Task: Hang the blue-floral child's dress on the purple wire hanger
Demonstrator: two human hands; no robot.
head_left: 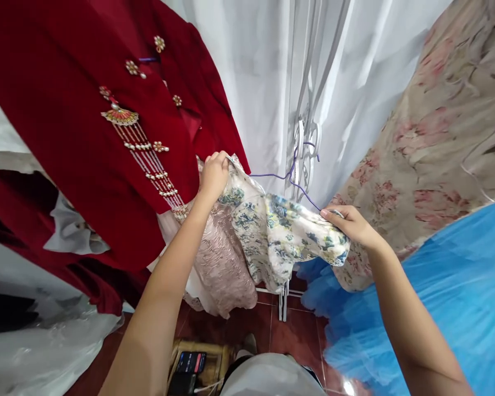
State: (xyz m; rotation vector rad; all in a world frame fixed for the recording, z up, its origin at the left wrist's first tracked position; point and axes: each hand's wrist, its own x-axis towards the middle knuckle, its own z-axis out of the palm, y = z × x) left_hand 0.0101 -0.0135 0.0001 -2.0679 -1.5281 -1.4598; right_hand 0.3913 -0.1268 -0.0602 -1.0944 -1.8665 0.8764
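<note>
White curtains (256,82) back a crowded clothes space, with a red dress (181,126) to the left and blue tulle (437,275) to the right. Between them, a floral garment (289,231) hangs on a purple hanger (289,176), whose hook lies against a white rack (301,159); whether it bears weight cannot be told. The left hand (215,175) grips one upper end, the right hand (350,224) pinches the other, probably to keep the cloth spread along the hanger's sloping arms.
</note>
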